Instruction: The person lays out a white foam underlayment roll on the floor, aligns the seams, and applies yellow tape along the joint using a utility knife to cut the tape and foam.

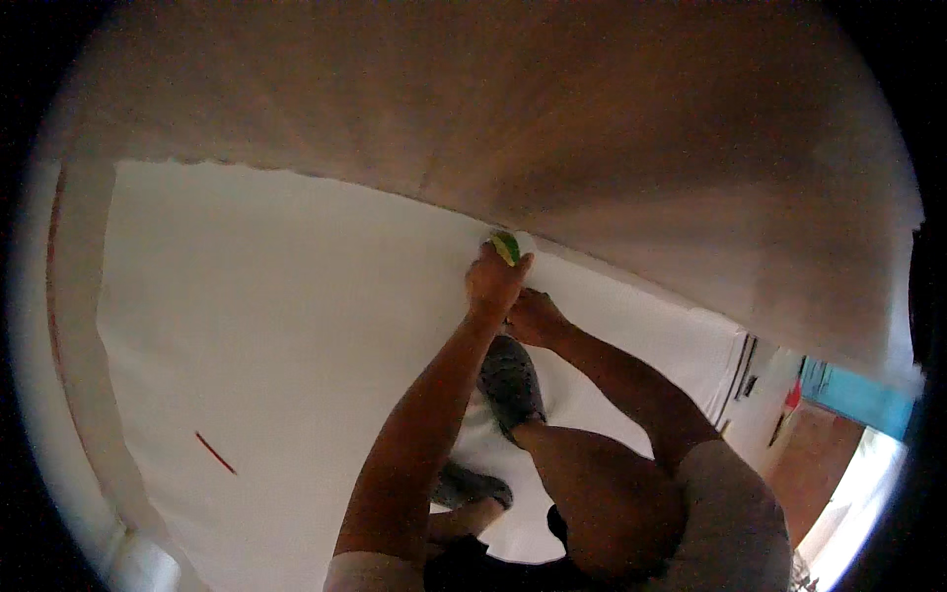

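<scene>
My left hand [493, 281] grips a small green-and-white object [508, 247], too unclear to name, beside the lower edge of a brown vertical board [631, 138]. Just below and to the right, my right hand [533, 316] is closed; whatever it holds is hidden. Both hands are over a large white sheet [276, 316] covering the ground under me. My feet, in dark patterned footwear [508, 385], rest on the sheet beneath my arms.
A thin red strip [215, 452] lies on the sheet at left. A pale border [89, 296] with a reddish line runs along the left. At right are a teal panel [853, 395], a brown area [819, 454] and a bright opening.
</scene>
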